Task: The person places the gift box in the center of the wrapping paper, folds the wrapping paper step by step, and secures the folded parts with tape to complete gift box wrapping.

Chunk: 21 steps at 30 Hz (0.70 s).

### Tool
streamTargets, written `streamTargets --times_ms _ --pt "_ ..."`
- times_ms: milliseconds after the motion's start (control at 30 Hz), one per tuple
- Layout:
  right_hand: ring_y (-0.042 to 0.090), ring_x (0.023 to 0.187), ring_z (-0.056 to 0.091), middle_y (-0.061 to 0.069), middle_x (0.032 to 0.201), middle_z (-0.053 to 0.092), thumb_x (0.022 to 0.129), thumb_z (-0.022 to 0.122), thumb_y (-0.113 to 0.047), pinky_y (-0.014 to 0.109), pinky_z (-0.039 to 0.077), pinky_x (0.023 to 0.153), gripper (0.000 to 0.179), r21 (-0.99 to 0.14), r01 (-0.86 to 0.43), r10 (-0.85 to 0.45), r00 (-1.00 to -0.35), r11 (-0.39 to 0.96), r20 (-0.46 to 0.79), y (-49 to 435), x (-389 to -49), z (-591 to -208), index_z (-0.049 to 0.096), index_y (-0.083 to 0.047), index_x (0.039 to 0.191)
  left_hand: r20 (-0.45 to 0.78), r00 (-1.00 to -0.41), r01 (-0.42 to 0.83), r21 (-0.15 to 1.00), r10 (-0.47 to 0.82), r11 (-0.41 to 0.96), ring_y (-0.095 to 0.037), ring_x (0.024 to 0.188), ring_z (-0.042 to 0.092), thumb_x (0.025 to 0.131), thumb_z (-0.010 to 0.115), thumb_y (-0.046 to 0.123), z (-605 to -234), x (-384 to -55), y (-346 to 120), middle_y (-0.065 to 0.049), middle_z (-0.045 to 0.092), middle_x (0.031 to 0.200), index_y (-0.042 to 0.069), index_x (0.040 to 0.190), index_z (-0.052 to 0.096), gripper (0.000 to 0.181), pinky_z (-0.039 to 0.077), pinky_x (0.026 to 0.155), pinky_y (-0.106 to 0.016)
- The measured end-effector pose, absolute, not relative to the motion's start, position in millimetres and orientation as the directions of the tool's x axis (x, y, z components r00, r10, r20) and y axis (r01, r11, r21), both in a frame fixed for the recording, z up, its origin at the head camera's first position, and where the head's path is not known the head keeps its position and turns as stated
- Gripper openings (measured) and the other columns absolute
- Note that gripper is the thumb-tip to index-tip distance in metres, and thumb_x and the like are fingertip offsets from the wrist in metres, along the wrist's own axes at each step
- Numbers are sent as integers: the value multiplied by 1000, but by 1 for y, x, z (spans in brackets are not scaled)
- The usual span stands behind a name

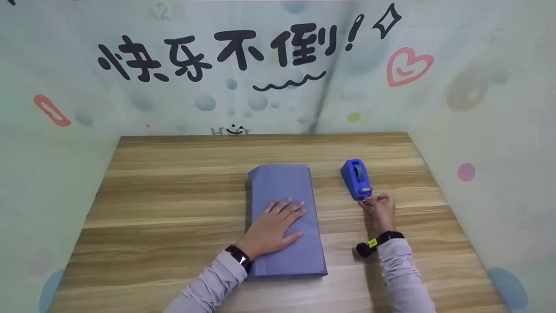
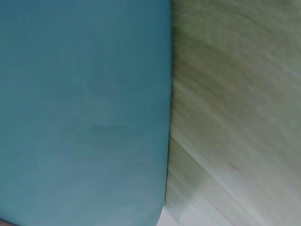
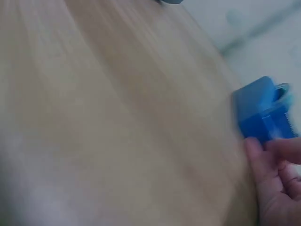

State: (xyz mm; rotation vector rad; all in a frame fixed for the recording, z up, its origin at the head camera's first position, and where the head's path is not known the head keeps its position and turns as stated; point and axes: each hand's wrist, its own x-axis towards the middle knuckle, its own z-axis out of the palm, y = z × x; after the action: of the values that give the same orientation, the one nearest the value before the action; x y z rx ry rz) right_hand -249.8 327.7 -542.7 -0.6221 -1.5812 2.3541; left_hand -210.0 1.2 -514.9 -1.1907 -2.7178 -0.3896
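Note:
A long box wrapped in grey-blue paper [image 1: 282,184] lies flat near the middle of the table. My left hand [image 1: 270,230] rests palm down on its top with the fingers spread. The left wrist view is mostly filled by the paper-covered side [image 2: 84,103]. To the box's right stands a blue tape dispenser [image 1: 351,178] with a roll of tape [image 1: 359,172] in it. At its near, cutting end, my right hand [image 1: 382,213] pinches the tape's end between thumb and fingertips. The right wrist view shows that hand [image 3: 275,188] against the dispenser [image 3: 254,101]; the pinched strip itself is hardly visible.
The wood-grain table [image 1: 173,195] is bordered by a pale printed backdrop [image 1: 278,100] at the back and both sides. A black wrist camera [image 1: 365,249] sticks out from the right wrist, low over the table.

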Motion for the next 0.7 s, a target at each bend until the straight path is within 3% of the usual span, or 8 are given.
streamTargets --times_ms 200,367,433,533,633,700 --pt "11 65 62 -1 70 56 87 47 14 33 57 76 31 -923 78 408 -881 -377 -241 326 -242 -541 27 -10 89 232 -677 735 164 698 658 -19 140 27 94 33 55 -517 -211 2 8 33 150 25 143 36 57 20 115 -43" --pt "7 64 59 -4 72 57 88 50 9 23 53 63 29 -955 133 341 -914 -267 -222 309 -226 -528 29 -11 93 232 -670 741 162 705 651 -20 140 27 95 33 55 -517 -210 2 8 32 150 26 144 36 57 20 115 -43" --pt "8 66 57 -4 75 58 87 51 10 22 49 62 28 -973 115 229 -960 -198 -160 296 -222 -521 31 -9 95 231 -670 742 161 706 651 -20 140 27 95 33 55 -516 -210 2 8 32 150 26 144 35 57 20 115 -43" --pt "11 70 57 -1 79 61 87 53 9 23 46 64 26 -993 37 -45 -998 -108 -33 275 -221 -509 35 -6 99 226 -670 742 155 707 652 -20 140 27 95 32 55 -516 -210 1 8 32 151 27 144 35 57 20 115 -44" --pt "11 76 56 2 84 60 88 55 4 23 46 66 25 -998 -47 -305 -951 -48 60 257 -226 -497 36 -3 102 223 -670 741 153 708 654 -20 140 26 95 32 55 -516 -211 1 8 31 151 28 144 34 56 19 115 -44" --pt "10 78 56 2 87 60 89 55 0 21 44 67 24 -997 -80 -406 -911 8 70 247 -232 -492 36 -1 103 225 -670 741 148 707 655 -20 140 26 95 32 56 -517 -212 1 8 31 151 28 144 34 56 19 115 -44"
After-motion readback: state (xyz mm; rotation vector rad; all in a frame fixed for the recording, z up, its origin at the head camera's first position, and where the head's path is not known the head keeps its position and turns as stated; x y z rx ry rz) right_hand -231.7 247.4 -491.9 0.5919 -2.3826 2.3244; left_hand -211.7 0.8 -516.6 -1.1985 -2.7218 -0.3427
